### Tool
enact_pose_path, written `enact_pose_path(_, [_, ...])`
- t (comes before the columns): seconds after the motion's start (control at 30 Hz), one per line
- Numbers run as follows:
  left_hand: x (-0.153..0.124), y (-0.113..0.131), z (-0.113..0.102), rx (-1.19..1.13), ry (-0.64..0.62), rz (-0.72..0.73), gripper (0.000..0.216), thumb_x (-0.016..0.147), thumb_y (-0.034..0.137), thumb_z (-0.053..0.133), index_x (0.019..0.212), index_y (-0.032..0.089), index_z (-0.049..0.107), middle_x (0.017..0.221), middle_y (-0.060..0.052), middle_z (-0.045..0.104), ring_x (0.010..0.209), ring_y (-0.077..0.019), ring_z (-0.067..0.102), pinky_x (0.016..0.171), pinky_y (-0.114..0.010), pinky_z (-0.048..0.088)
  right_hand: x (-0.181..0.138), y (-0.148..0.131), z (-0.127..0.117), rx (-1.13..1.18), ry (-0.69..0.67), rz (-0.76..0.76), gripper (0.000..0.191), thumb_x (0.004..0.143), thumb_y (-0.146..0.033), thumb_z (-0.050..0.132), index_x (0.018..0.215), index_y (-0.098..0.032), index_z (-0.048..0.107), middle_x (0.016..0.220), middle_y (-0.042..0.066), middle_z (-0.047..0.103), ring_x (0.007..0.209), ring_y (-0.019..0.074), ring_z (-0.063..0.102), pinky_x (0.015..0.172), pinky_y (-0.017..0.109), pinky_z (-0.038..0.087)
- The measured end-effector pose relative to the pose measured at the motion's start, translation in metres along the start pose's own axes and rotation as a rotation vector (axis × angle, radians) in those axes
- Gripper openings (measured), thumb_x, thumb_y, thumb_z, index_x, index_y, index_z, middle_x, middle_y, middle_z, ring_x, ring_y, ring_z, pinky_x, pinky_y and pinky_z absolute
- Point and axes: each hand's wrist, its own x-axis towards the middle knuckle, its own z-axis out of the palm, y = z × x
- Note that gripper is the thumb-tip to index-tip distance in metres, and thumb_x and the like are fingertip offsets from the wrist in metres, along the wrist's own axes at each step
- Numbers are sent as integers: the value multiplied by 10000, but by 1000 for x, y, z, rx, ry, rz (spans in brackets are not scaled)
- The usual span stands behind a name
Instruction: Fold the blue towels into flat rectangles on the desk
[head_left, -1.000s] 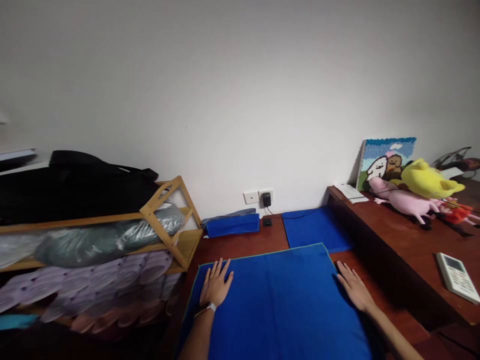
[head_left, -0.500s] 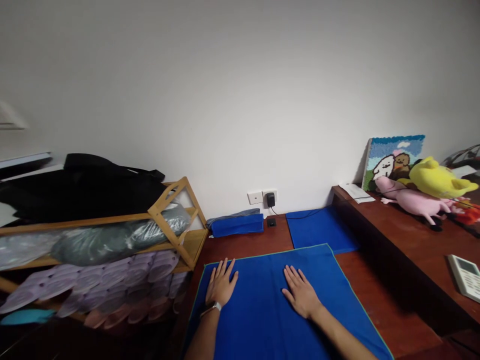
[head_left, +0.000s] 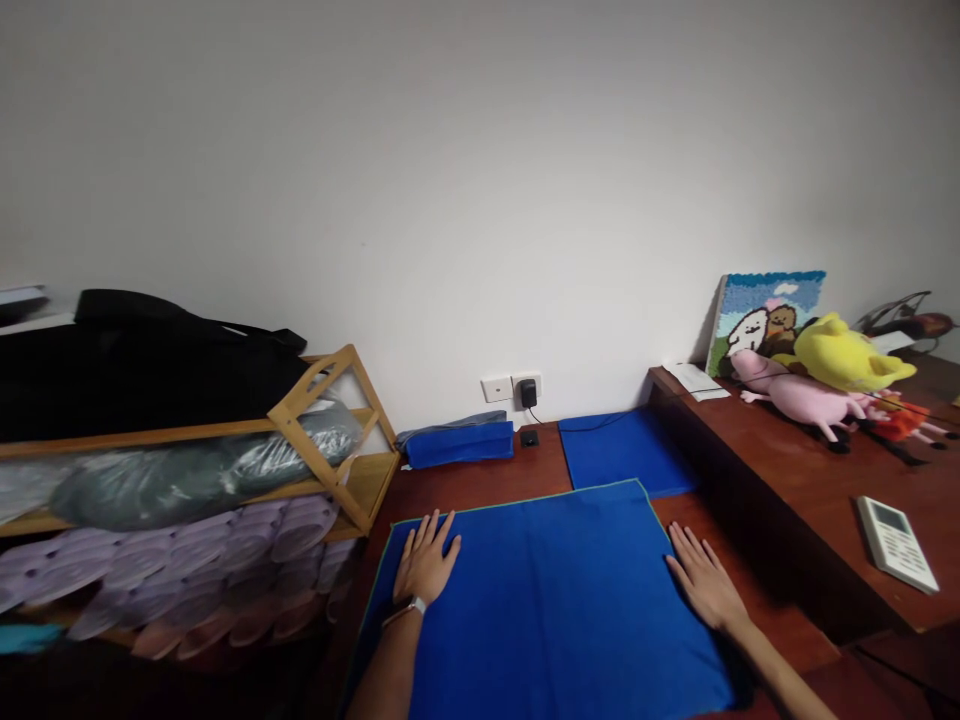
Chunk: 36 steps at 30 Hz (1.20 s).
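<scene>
A large blue cloth with a pale green stitched edge lies spread on the reddish-brown wooden table. On its far left corner area my left hand rests flat, fingers apart, with a watch on the wrist. My right hand lies at the cloth's right edge, palm down, fingers stretched out; it covers part of that edge. Neither hand grips anything. Behind the cloth, a folded blue cloth sits against the wall, and another flat blue cloth lies to its right.
On the left, a wooden rack holds a black bag, plastic-wrapped bundles and lilac slippers. A plug with a cable is in the wall socket. The raised right surface carries plush toys, a picture and a calculator-like device.
My right hand has moved right, from the middle of the cloth to its right edge. My left hand stays on the left side. The view has turned slightly right.
</scene>
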Motion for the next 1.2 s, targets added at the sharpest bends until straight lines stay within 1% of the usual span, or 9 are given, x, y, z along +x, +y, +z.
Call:
enact_pose_path(0.1, [0, 0, -1, -6, -4, 0, 580, 1034, 454, 423, 1584, 272, 429, 1672, -88, 405, 1566, -269, 306, 1272, -494, 226, 2, 0, -4, 73, 4, 13, 734, 1016, -628, 236, 1617, -224, 358, 1688, 29, 337, 1575, 235, 245, 1305, 493, 177])
enact_pose_path(0.17, [0, 1, -2, -4, -16, -4, 579, 1034, 452, 420, 1585, 275, 426, 1674, -83, 402, 1565, -267, 307, 1272, -496, 226, 10, 3, -9, 117, 42, 33, 688, 1015, -612, 249, 1553, -248, 477, 1626, 43, 462, 1522, 253, 373, 1273, 498, 268])
enact_pose_path(0.27, [0, 1, -4, 2, -25, -3, 579, 1035, 461, 409, 1587, 286, 421, 1675, -69, 403, 1566, -265, 305, 1271, -496, 232, 37, 3, -22, 145, 167, 6, 617, 1015, -558, 269, 1396, -247, 641, 1457, 85, 633, 1351, 272, 564, 1180, 478, 411])
enact_pose_path(0.37, [0, 2, -6, 10, -23, -5, 586, 1038, 472, 389, 1591, 279, 414, 1678, -72, 396, 1568, -265, 300, 1270, -494, 233, 74, -12, -33, 157, 297, -71, 544, 1010, -488, 306, 1318, -247, 685, 1401, 103, 660, 1282, 267, 605, 1140, 460, 451])
enact_pose_path(0.47, [0, 2, -8, 8, -37, -5, 589, 1041, 481, 375, 1594, 279, 406, 1675, -69, 403, 1567, -264, 301, 1268, -499, 236, 105, -31, -32, 161, 325, -130, 514, 1016, -458, 322, 1319, -250, 681, 1448, 98, 631, 1363, 266, 550, 1194, 481, 395])
enact_pose_path(0.57, [0, 1, -8, 9, -40, -7, 589, 1041, 481, 371, 1595, 284, 400, 1672, -62, 411, 1568, -262, 299, 1264, -506, 245, 117, -40, -19, 139, 296, -128, 523, 1030, -456, 310, 1363, -247, 656, 1503, 89, 595, 1451, 272, 469, 1253, 529, 297])
enact_pose_path(0.73, [0, -1, -6, 22, -32, 6, 586, 1044, 483, 362, 1590, 277, 411, 1674, -70, 407, 1565, -252, 308, 1264, -493, 252, 114, -38, -2, 109, 267, -112, 565, 1053, -474, 281, 1447, -219, 596, 1546, 90, 557, 1502, 252, 405, 1292, 504, 207])
enact_pose_path(0.97, [3, -5, -3, 45, -47, 12, 589, 1043, 468, 340, 1588, 260, 420, 1674, -89, 403, 1552, -272, 339, 1256, -509, 268, 114, -41, -10, 106, 201, -143, 588, 1065, -438, 228, 1521, -203, 516, 1590, 75, 509, 1542, 232, 332, 1298, 503, 169])
enact_pose_path(1.2, [3, -3, -4, 108, 11, 61, 595, 1014, 441, 355, 1555, 228, 478, 1640, -120, 456, 1522, -318, 389, 1229, -545, 303, 115, -40, -10, 113, 183, -156, 592, 1065, -416, 215, 1540, -196, 490, 1611, 73, 482, 1550, 214, 312, 1301, 470, 165])
